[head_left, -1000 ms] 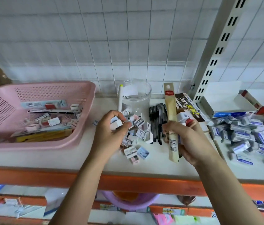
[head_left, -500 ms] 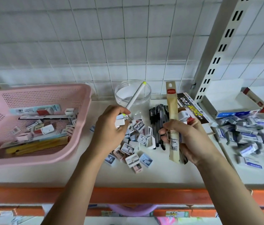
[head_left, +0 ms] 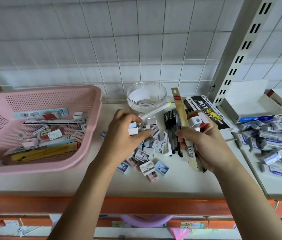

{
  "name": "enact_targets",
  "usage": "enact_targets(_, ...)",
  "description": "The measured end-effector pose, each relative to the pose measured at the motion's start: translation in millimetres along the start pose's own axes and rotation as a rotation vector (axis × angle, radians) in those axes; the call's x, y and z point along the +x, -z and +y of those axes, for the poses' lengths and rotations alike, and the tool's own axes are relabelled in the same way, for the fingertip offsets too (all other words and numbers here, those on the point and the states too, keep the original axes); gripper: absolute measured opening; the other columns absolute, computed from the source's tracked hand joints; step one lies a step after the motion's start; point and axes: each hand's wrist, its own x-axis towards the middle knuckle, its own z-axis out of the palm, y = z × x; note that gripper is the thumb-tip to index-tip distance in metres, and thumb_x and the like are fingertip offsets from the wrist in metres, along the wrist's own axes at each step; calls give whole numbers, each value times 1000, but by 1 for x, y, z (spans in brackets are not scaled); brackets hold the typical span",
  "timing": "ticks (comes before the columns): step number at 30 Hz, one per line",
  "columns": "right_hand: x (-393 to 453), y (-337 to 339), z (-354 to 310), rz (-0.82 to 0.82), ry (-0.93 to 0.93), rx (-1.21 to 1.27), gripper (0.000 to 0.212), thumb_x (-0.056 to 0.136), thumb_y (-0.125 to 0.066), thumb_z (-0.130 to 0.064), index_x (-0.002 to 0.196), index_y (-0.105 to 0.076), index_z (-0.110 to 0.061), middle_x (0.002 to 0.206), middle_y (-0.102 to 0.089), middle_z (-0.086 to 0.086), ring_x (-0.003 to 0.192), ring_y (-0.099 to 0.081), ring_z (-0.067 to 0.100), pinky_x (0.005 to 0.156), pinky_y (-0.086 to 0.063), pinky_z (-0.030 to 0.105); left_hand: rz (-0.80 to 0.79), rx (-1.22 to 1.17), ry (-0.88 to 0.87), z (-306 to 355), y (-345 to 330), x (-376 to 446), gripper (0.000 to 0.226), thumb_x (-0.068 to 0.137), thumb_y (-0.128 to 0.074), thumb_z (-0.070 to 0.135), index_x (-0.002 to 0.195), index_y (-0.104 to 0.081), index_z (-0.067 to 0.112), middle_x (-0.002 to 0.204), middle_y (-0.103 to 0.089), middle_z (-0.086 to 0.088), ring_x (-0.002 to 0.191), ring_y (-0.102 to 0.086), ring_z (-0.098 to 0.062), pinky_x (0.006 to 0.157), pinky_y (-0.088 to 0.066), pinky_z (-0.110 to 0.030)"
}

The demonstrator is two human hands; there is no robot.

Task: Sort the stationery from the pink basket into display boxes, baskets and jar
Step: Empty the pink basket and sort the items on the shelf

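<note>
Two hands over the shelf, left hand [head_left: 128, 130] pinching a white pen [head_left: 155, 111] and small box [head_left: 133, 129], right hand [head_left: 204, 144] gripping a tan packet [head_left: 180, 110], bare shelf edge [head_left: 84, 186] in front, pink basket [head_left: 91, 122] left, jar [head_left: 146, 96] behind.

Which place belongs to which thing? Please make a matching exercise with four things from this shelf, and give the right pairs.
Things:
1. pink basket
2. clear jar
3. black pens
4. tan packet

Places:
A. gripped in the right hand
B. far left on the shelf
C. lying between the sharpener pile and the right hand
D. standing at the tiled wall

Pairs: 1-B, 2-D, 3-C, 4-A
</note>
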Motion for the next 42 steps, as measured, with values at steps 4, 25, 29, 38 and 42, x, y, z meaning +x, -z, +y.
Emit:
enact_targets(4,-2,-4,-4,-18,16,-73,22,76,-53,21,79,-45,1,63,-43,18,49,-41,21,44,-35,24,31,1,-1,3,-2,-1,27,73,-79,26,91,-70,7,97,-47,2,79,-49,10,79,-30,3)
enact_targets(25,0,2,-2,-6,20,-152,19,78,-55,18,82,-41,7,68,-41,15,54,-38,21,44,-36,25,13,-137,48,2,12,9,26,69,-77,-1,83,-67,18,90,-62,-2,83,-59,-9,81,-43,-15)
enact_targets(29,-1,2,-3,1,25,-165,18,78,-56,16,82,-42,6,67,-42,16,50,-41,19,43,-38,22,43,-133,51,3,14,7,15,76,-74,4,85,-67,14,89,-65,8,80,-58,5,76,-39,-5)
enact_targets(38,-7,0,-5,7,26,-156,27,78,-56,17,76,-45,-8,61,-40,12,43,-45,18,43,-36,29,111,-107,-50,3,22,2,10,93,-53,11,94,-63,10,87,-60,14,84,-53,17,75,-35,1)
enact_targets(42,-9,0,-5,12,29,-169,19,78,-55,18,81,-42,4,63,-41,14,42,-45,19,41,-36,30,53,-105,-63,5,23,-1,13,93,-53,2,99,-60,11,96,-60,3,91,-48,20,79,-32,2)
